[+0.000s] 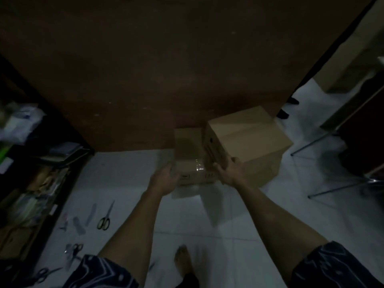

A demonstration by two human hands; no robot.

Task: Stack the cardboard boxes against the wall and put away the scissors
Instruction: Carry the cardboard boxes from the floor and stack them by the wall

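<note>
Fingers (223, 163) on matte rectangular cardboard box (191, 156)

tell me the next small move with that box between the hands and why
Probably push the smaller cardboard box back to the brown wall: the left hand and right hand flank it beside the larger cardboard box.

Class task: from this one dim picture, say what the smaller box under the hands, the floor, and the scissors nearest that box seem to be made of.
Smaller box: matte brown cardboard, with a glossy strip, probably clear tape. Floor: pale, smooth tiles, judging by faint joint lines. Scissors: pale metal-looking blades, dark handles, likely plastic.
</note>
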